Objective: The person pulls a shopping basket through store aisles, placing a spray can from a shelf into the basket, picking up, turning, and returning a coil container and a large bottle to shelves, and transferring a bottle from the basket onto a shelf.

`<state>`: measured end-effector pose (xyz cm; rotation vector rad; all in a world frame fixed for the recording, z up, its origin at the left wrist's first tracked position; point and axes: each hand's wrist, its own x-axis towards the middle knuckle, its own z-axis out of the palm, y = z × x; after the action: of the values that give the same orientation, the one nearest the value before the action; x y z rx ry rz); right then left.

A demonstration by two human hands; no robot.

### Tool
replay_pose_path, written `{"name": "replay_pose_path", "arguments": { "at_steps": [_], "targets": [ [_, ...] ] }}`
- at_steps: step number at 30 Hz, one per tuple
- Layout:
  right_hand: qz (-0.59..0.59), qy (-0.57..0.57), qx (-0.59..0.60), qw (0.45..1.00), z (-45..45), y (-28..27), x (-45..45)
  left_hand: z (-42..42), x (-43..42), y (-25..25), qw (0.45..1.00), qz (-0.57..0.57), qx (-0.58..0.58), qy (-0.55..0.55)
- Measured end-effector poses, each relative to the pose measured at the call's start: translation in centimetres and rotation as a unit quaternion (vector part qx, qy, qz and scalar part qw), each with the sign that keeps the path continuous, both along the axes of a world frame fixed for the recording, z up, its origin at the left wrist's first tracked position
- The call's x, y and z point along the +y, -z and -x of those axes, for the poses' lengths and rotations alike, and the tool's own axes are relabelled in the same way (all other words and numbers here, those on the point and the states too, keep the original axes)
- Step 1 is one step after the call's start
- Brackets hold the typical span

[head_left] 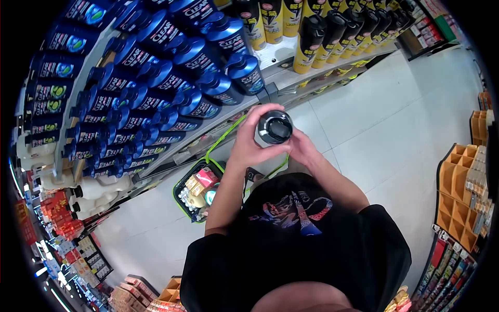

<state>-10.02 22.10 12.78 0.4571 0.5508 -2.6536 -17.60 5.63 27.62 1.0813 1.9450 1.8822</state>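
A dark bottle with a glossy black cap [275, 128] is held in front of my chest and seen almost straight from above, so its label and sides are hidden. My left hand [250, 139] wraps round it from the left, thumb along the near side. From the right, my right hand [304, 148] closes against its near right side, its fingers partly hidden. Below my left forearm is a black shopping basket with a green rim [181, 207] and a raised green handle [223, 138]. Several packages [201, 182] lie inside.
Blue pump bottles [189, 57] marked CLEAR crowd the shelf at the left. Yellow bottles with black tops [332, 39] line the shelf [286, 75] at the upper right. Pale floor tiles [374, 119] run along the aisle, and an orange display rack [457, 192] stands at the right.
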Motion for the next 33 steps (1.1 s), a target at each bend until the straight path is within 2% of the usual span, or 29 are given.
{"name": "replay_pose_path", "arguments": {
  "at_steps": [2, 3, 6, 8, 10, 11, 14, 19, 23, 26, 28, 33],
  "targets": [
    [-0.041, 0.045, 0.008, 0.998, 1.6, -1.2, 2.0, -0.5, 3.7, 0.4, 0.984, -0.038, -0.07, -0.159],
    [-0.029, 0.055, 0.006, 0.998, 2.5, -1.2, 2.8, -0.2, 5.2, 0.8, 0.975, -0.04, -0.048, -0.213],
    [-0.02, 0.04, 0.014, 0.999, 5.5, 0.1, 4.5, 1.2, 7.9, 0.7, 0.959, 0.03, -0.079, -0.272],
    [-0.012, 0.045, 0.015, 0.999, 7.2, -0.9, 5.5, 3.8, 8.6, 1.4, 0.952, 0.082, -0.004, -0.293],
    [-0.065, 0.048, 0.011, 0.997, 8.2, -0.6, 6.7, 6.5, 9.1, 2.7, 0.958, 0.06, -0.017, -0.28],
    [-0.081, 0.057, -0.011, 0.995, 8.5, -0.4, 7.3, 7.5, 9.5, 3.0, 0.951, 0.085, 0.003, -0.296],
    [-0.096, 0.054, -0.014, 0.994, 7.8, 0.4, 9.7, 10.1, 10.4, 4.4, 0.956, 0.048, -0.025, -0.29],
    [-0.115, 0.047, -0.065, 0.99, 5.1, 4.0, 13.0, 12.8, 11.2, 5.9, 0.962, 0.058, -0.029, -0.266],
    [-0.144, 0.06, -0.11, 0.982, 3.2, 5.5, 14.7, 13.4, 11.6, 6.9, 0.952, 0.112, -0.048, -0.281],
    [-0.148, 0.066, -0.118, 0.98, 2.7, 5.9, 15.6, 13.4, 11.9, 6.5, 0.949, 0.123, -0.041, -0.288],
    [-0.147, 0.068, -0.113, 0.98, 3.0, 5.9, 16.0, 13.1, 12.3, 5.0, 0.935, 0.17, -0.02, -0.311],
    [-0.163, 0.058, -0.088, 0.981, 4.0, 5.5, 16.4, 14.6, 11.8, 6.6, 0.957, 0.111, -0.047, -0.265]
  ]
}}
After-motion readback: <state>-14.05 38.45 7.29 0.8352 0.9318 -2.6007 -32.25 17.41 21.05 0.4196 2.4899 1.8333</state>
